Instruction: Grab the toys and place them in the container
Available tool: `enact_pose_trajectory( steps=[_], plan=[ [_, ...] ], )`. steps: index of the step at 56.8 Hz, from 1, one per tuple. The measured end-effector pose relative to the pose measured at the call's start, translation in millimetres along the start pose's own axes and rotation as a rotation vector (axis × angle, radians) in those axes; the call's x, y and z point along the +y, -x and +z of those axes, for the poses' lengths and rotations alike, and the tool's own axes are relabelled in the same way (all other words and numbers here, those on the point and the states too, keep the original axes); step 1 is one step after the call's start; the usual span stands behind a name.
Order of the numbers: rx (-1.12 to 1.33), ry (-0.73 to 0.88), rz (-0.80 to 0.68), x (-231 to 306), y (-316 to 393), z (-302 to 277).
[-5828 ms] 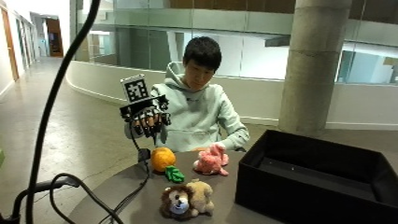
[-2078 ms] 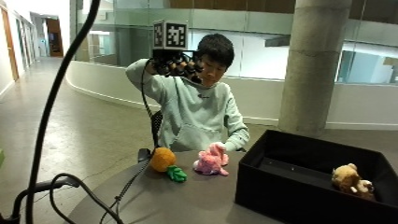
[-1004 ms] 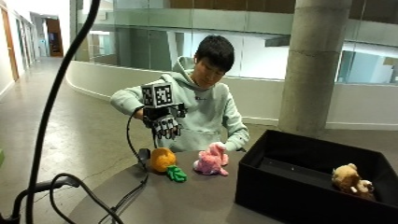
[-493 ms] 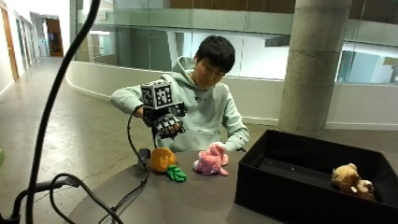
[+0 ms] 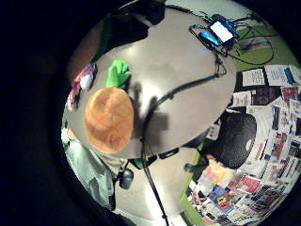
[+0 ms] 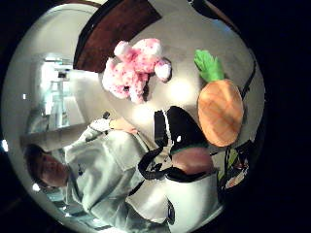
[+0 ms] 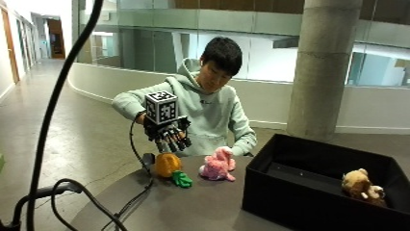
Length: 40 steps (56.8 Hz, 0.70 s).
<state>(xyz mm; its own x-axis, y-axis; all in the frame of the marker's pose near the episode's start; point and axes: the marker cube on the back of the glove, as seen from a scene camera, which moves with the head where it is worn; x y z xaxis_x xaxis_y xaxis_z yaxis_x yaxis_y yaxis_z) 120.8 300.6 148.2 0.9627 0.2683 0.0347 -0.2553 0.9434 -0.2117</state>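
At centre left of the outside view, the gloved right hand (image 7: 170, 137) hovers just above the pineapple toy (image 7: 168, 165), fingers apart, holding nothing. The reach is underway; next it likely needs lowering to grip, then carrying to the black container (image 7: 301, 202).

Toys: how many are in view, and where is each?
3: a pineapple and a pink plush on the table, a lion in the black container. Its walls may hide more.

orange pineapple toy (image 5: 109, 119) (green leaves) lies on the grey table (image 5: 188, 89), pink plush (image 5: 81, 84) just beside it.
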Motion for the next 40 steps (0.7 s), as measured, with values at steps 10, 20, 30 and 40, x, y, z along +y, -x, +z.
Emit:
enact_pose_trajectory(
  steps=[10,20,30,40],
  plan=[
    [0.003,0.006,-0.009,-2,-4,2],
    [0.015,0.049,0.006,0,-5,20],
    [0.033,0.127,0.042,1,-12,58],
    [-0.057,0.002,0.080,-3,-8,94]
  ],
)
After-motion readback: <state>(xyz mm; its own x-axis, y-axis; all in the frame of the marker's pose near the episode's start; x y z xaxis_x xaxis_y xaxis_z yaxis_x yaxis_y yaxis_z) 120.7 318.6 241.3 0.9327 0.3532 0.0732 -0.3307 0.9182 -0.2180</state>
